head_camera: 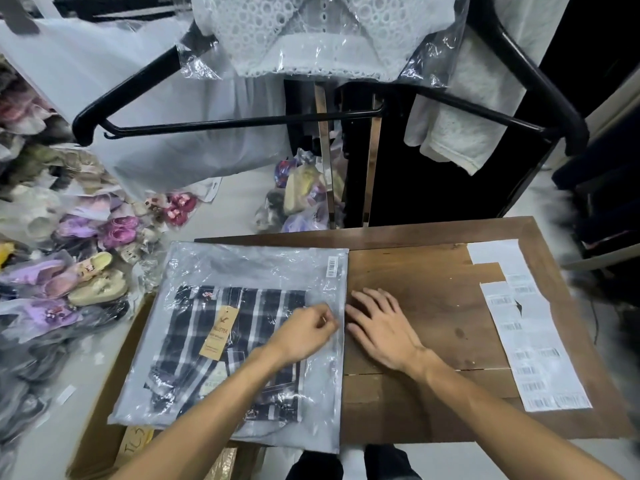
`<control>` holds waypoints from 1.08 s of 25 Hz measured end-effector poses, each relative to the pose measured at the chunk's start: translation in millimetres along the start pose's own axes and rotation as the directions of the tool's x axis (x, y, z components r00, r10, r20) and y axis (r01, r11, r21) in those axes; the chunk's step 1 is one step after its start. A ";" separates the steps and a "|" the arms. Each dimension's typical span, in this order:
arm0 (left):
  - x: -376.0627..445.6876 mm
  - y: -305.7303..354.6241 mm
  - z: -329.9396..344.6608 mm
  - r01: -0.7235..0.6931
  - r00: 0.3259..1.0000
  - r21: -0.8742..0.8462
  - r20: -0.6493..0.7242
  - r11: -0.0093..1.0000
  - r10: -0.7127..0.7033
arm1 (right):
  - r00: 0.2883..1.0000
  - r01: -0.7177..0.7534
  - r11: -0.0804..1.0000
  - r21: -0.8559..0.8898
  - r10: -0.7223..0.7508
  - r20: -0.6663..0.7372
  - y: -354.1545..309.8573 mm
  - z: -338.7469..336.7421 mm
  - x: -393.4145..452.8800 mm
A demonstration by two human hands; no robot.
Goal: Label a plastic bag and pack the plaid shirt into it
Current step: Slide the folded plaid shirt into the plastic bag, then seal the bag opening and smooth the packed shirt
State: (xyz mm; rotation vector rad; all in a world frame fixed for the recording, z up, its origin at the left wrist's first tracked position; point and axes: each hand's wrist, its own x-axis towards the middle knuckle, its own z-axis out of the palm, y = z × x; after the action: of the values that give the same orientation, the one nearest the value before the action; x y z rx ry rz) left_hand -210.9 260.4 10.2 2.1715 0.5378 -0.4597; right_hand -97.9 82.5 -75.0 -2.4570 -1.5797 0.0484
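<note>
A clear plastic bag (pixel 194 344) lies flat across the left part of a wooden table (pixel 433 306). Inside it is the folded dark plaid shirt (pixel 266 303) with an orange hang tag (pixel 218 332). A white barcode label (pixel 332 266) is stuck on the bag's far right corner. My left hand (pixel 304 332) rests on the bag near its right edge, fingertips pinched on the plastic there. My right hand (pixel 379 322) lies flat and spread on the table, its fingertips touching the bag's right edge.
Sheets of barcode labels (pixel 530 344) lie along the table's right side. A cardboard box (pixel 114 386) stands under the bag at left. Bagged shoes (pixel 86 271) are piled on the floor at left. Black hangers (pixel 221 123) with bagged white clothes hang above.
</note>
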 end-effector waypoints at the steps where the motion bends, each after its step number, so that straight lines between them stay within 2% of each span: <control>1: 7.6 -0.9 -5.4 -0.007 0.999 -0.007 -0.038 1.000 0.007 | 0.997 -0.079 0.997 0.013 0.080 -0.009 6.1 -2.5 4.5; 4: 38.0 -6.4 -24.5 -0.034 0.989 0.035 -0.140 0.999 0.039 | 0.947 -0.321 0.936 0.143 0.314 0.072 14.4 -11.3 31.8; 8: 83.7 -6.0 -41.4 -0.048 0.983 0.125 -0.172 0.991 0.069 | 0.796 -0.604 0.663 0.441 0.532 0.289 6.9 -25.4 80.3; 10: 102.5 -3.3 -44.5 -0.085 0.981 0.187 -0.155 0.979 0.114 | 0.714 -0.693 0.538 0.480 0.609 0.347 3.6 -29.0 99.9; 13: 120.1 -6.1 -41.8 -0.123 0.988 0.285 -0.057 0.950 0.145 | 0.631 -0.755 0.452 0.475 0.698 0.338 3.2 -28.8 117.5; 15: 127.5 -11.8 -40.3 -0.100 0.993 0.301 -0.025 0.948 0.113 | 0.586 -0.781 0.421 0.461 0.750 0.308 3.1 -26.8 125.4; 20: 135.8 -17.1 -49.1 -0.072 0.997 0.203 0.039 0.976 0.066 | 0.491 -0.853 0.392 0.346 0.827 0.273 -2.3 -25.3 142.0; 27: 141.8 -24.0 -47.5 -0.057 0.996 0.211 0.076 0.976 0.041 | 0.559 -0.825 0.480 0.299 0.769 0.309 2.4 -28.3 145.1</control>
State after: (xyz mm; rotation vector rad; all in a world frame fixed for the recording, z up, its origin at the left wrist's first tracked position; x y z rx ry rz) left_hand -97.6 342.7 -47.4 2.3568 0.4102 -0.5884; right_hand -30.4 207.8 -34.7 -2.5973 -0.2105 0.6442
